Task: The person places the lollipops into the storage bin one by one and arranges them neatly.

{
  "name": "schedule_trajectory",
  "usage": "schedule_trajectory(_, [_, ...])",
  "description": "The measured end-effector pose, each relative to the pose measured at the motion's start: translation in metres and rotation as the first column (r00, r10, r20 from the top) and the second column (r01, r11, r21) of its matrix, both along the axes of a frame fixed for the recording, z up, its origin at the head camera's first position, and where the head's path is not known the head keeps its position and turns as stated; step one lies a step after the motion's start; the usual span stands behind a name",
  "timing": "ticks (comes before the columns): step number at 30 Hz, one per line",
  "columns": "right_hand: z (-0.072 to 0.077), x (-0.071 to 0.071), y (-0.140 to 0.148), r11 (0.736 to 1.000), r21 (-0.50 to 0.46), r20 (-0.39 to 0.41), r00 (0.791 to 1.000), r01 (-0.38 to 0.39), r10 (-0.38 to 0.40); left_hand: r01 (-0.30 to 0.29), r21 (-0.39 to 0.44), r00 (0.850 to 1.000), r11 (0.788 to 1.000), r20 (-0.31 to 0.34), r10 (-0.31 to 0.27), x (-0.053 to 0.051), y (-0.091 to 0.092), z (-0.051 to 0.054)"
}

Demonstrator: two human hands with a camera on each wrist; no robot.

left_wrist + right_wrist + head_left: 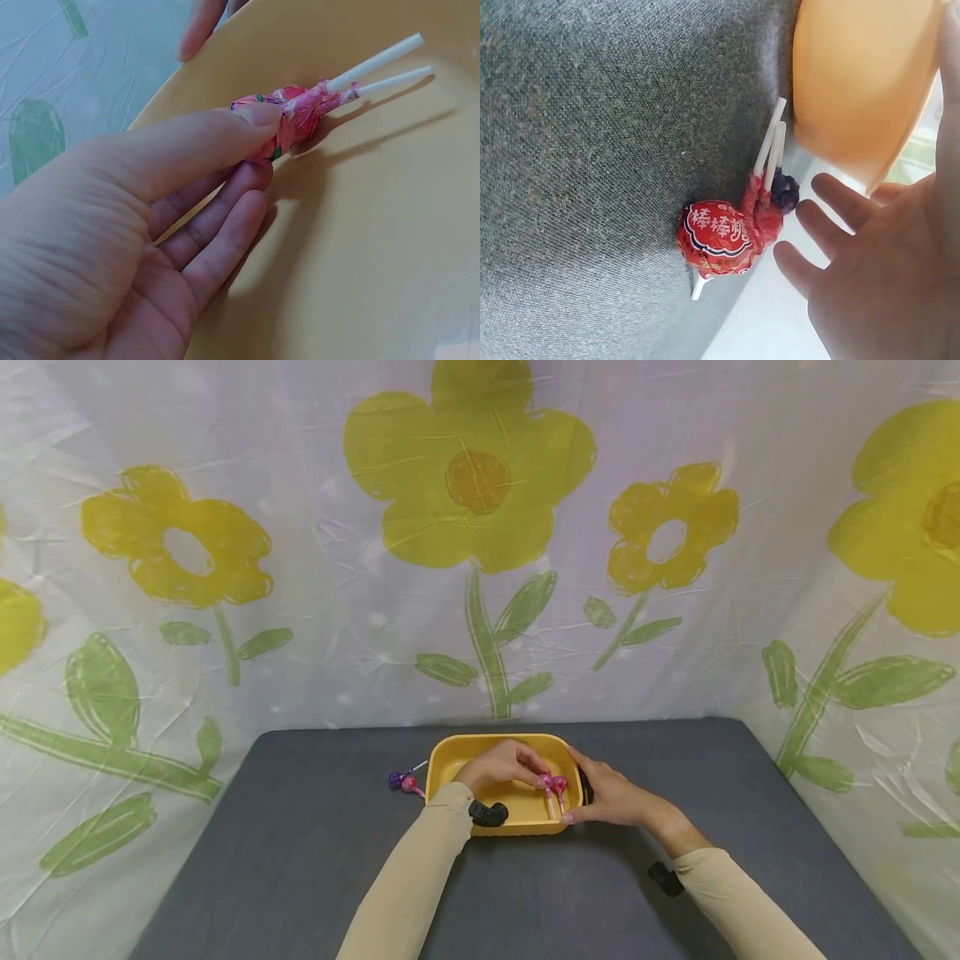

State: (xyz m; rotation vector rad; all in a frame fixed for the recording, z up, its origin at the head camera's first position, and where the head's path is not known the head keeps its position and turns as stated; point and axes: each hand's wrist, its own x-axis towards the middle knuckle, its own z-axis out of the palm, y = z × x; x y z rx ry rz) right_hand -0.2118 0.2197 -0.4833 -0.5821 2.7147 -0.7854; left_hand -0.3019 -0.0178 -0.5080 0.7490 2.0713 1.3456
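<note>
My left hand reaches into a yellow plastic basin. In the left wrist view its thumb and fingers pinch a pink-wrapped lollipop; a second lollipop lies tight against it, and I cannot tell if both are gripped. Both white sticks point away from the palm. My right hand spans the basin's right side, its fingers fairly straight at the rim. Below those fingers, in the right wrist view, a red lollipop with white lettering lies on the grey table, beside other red ones and a dark purple lollipop.
Left of the basin, a purple lollipop and a pink lollipop lie on the dark grey table. A white cloth printed with yellow flowers hangs behind and on both sides.
</note>
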Motion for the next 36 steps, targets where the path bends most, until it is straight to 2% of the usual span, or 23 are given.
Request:
schedule_trajectory(13, [0.0007,-0.0003,-0.0006,1.0,-0.001,0.011,1.0,0.006,-0.006,-0.011,-0.012,1.0,1.0,-0.013,0.011,-0.0008,-0.0008,-0.001])
schedule_trajectory(28, [0.0012,-0.0005,0.0002,1.0,-0.006,0.001,1.0,0.001,-0.001,-0.001,-0.025,0.998,1.0,-0.055,-0.001,-0.0024,0.002,-0.0027])
schedule_trajectory(36, [0.0003,-0.001,0.0004,1.0,0.002,-0.013,1.0,-0.015,0.015,0.0,-0.042,0.998,0.999,-0.057,-0.003,-0.0021,0.0036,-0.0045])
